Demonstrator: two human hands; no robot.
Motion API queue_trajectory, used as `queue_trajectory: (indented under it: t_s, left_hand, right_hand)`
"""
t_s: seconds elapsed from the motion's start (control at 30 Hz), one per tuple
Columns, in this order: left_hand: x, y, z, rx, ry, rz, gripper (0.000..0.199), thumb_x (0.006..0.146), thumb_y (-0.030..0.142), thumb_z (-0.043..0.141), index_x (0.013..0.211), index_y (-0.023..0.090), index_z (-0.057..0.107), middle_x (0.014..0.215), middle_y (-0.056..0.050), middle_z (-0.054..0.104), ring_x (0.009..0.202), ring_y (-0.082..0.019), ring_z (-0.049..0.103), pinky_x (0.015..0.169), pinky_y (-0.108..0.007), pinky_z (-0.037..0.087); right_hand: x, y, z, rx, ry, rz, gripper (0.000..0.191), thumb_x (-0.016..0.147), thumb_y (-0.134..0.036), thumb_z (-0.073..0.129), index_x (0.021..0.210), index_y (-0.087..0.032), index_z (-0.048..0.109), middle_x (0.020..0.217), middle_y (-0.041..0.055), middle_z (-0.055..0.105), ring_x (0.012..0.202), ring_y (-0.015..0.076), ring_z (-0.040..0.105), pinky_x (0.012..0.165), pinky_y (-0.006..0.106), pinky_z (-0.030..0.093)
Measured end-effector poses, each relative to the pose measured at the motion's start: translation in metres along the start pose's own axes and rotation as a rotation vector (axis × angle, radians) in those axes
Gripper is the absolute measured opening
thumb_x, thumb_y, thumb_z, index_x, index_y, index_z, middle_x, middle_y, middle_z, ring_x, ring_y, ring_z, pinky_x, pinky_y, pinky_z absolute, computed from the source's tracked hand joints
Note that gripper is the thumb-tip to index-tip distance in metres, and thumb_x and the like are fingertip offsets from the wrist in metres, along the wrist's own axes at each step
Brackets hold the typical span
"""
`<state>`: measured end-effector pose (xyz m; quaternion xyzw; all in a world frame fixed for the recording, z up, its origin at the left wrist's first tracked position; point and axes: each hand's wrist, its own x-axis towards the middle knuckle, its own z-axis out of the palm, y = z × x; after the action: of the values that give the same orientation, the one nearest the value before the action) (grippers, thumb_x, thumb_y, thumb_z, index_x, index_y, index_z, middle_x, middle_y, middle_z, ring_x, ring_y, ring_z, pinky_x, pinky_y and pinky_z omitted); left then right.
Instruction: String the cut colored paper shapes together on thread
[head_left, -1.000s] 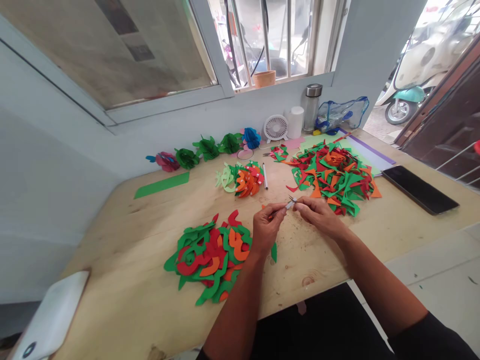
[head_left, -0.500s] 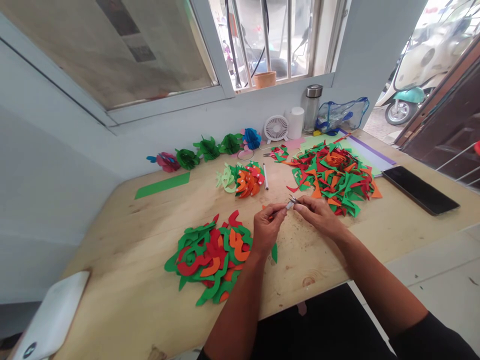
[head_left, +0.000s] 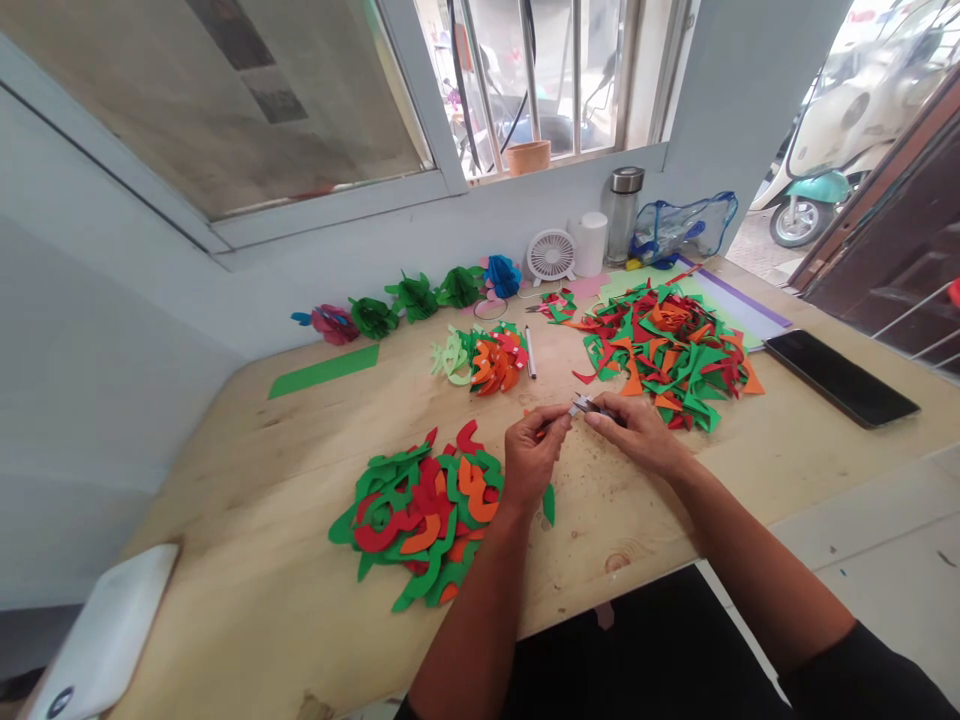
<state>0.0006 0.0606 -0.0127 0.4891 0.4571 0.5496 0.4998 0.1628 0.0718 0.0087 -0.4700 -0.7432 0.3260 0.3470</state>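
My left hand (head_left: pixel 529 455) is closed in a pinch on a small white piece (head_left: pixel 574 409), too small to make out fully. Opposite it, my right hand (head_left: pixel 637 432) grips what looks like small dark-bladed scissors (head_left: pixel 587 403), their tips at the white piece. Most of this tool is hidden by the fingers. Left of my left wrist lies a pile of cut curved paper shapes (head_left: pixel 420 520) in green, red and orange. Beyond my right hand spreads a heap of red, green and orange paper scraps (head_left: pixel 675 350).
Behind my hands lie a smaller folded-paper cluster (head_left: pixel 499 360) and a pen (head_left: pixel 531 352). Paper flowers (head_left: pixel 416 297), a fan (head_left: pixel 552 257) and a glass bottle (head_left: pixel 623 220) line the wall. A phone (head_left: pixel 840 380) rests at right, a green strip (head_left: pixel 324 371) at left.
The scissors' tips have shifted slightly left onto the white piece, and the blades have changed angle. Both hands stay in nearly the same place.
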Motion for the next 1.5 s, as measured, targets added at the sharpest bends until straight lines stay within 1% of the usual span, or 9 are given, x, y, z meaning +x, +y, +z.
queue_trajectory:
  t_s: [0.1, 0.2, 0.27, 0.53, 1.03, 1.17, 1.3, 1.43, 1.5]
  left_hand:
    - [-0.0002, 0.0020, 0.0005, 0.035, -0.007, 0.027, 0.019, 0.074, 0.029, 0.065, 0.085, 0.016, 0.073, 0.064, 0.000, 0.062, 0.049, -0.006, 0.044, 0.046, -0.018, 0.035]
    - [0.0002, 0.0023, 0.0006, 0.077, -0.008, 0.077, 0.018, 0.074, 0.028, 0.065, 0.085, 0.017, 0.074, 0.074, -0.003, 0.067, 0.063, -0.010, 0.054, 0.057, -0.020, 0.042]
    - [0.0004, 0.0018, 0.0005, 0.096, -0.014, 0.094, 0.018, 0.074, 0.028, 0.065, 0.085, 0.018, 0.074, 0.078, -0.004, 0.069, 0.068, -0.012, 0.057, 0.062, -0.022, 0.044]
    - [0.0001, 0.0004, -0.0001, 0.118, -0.017, 0.102, 0.019, 0.075, 0.029, 0.064, 0.087, 0.019, 0.074, 0.078, -0.004, 0.069, 0.068, -0.012, 0.057, 0.061, -0.022, 0.045]
    - [-0.0006, 0.0016, 0.0013, 0.090, -0.008, 0.078, 0.017, 0.073, 0.028, 0.066, 0.084, 0.018, 0.074, 0.076, -0.003, 0.068, 0.069, -0.012, 0.057, 0.064, -0.022, 0.045]
    - [-0.0008, 0.0025, 0.0016, 0.108, 0.004, 0.062, 0.017, 0.073, 0.027, 0.065, 0.084, 0.018, 0.074, 0.072, -0.002, 0.067, 0.066, -0.012, 0.056, 0.061, -0.021, 0.044]
    - [-0.0005, 0.0007, 0.0008, 0.099, 0.006, 0.071, 0.016, 0.073, 0.027, 0.065, 0.083, 0.018, 0.074, 0.074, -0.002, 0.067, 0.066, -0.011, 0.056, 0.060, -0.020, 0.043]
    - [0.0002, -0.0036, -0.0002, 0.041, 0.033, 0.015, 0.021, 0.072, 0.033, 0.066, 0.085, 0.017, 0.073, 0.064, 0.001, 0.061, 0.048, -0.006, 0.043, 0.045, -0.018, 0.033]
    - [0.0006, -0.0056, -0.0003, 0.019, 0.027, 0.005, 0.024, 0.072, 0.035, 0.067, 0.086, 0.017, 0.073, 0.062, 0.001, 0.059, 0.045, -0.004, 0.039, 0.041, -0.018, 0.030]
  right_hand:
    - [-0.0001, -0.0005, 0.0000, -0.003, -0.006, -0.006, 0.032, 0.088, -0.044, 0.046, 0.072, -0.017, 0.055, 0.059, -0.0037, 0.041, 0.054, 0.0090, 0.033, 0.050, 0.025, 0.023]
    - [-0.0004, -0.0007, 0.0000, -0.008, -0.009, 0.000, 0.034, 0.088, -0.045, 0.045, 0.070, -0.017, 0.052, 0.059, -0.0037, 0.040, 0.054, 0.0091, 0.033, 0.050, 0.024, 0.023]
    - [-0.0004, -0.0006, 0.0000, -0.010, -0.010, -0.001, 0.035, 0.088, -0.047, 0.044, 0.068, -0.018, 0.050, 0.058, -0.0037, 0.040, 0.054, 0.0092, 0.033, 0.050, 0.024, 0.023]
    - [0.0006, 0.0015, 0.0006, -0.026, -0.005, -0.028, 0.037, 0.089, -0.048, 0.042, 0.067, -0.019, 0.047, 0.058, -0.0034, 0.039, 0.053, 0.0097, 0.033, 0.050, 0.025, 0.025]
    - [-0.0003, 0.0046, 0.0044, -0.064, 0.062, -0.008, 0.033, 0.087, -0.046, 0.047, 0.072, -0.018, 0.055, 0.057, -0.0032, 0.044, 0.053, 0.0099, 0.035, 0.051, 0.024, 0.026]
    - [-0.0004, 0.0062, 0.0059, -0.059, 0.083, -0.012, 0.035, 0.088, -0.047, 0.044, 0.070, -0.019, 0.054, 0.056, -0.0029, 0.043, 0.052, 0.0103, 0.036, 0.050, 0.025, 0.026]
    - [-0.0002, 0.0073, 0.0053, -0.069, 0.088, 0.025, 0.032, 0.085, -0.048, 0.049, 0.073, -0.019, 0.055, 0.056, -0.0031, 0.043, 0.052, 0.0104, 0.036, 0.050, 0.024, 0.027]
    - [0.0000, 0.0064, 0.0040, -0.066, 0.078, 0.046, 0.031, 0.085, -0.047, 0.050, 0.074, -0.018, 0.055, 0.056, -0.0036, 0.042, 0.051, 0.0101, 0.036, 0.049, 0.024, 0.026]
    - [-0.0001, 0.0049, 0.0037, -0.064, 0.068, 0.038, 0.030, 0.085, -0.045, 0.049, 0.075, -0.018, 0.056, 0.056, -0.0036, 0.042, 0.051, 0.0100, 0.035, 0.049, 0.024, 0.025]
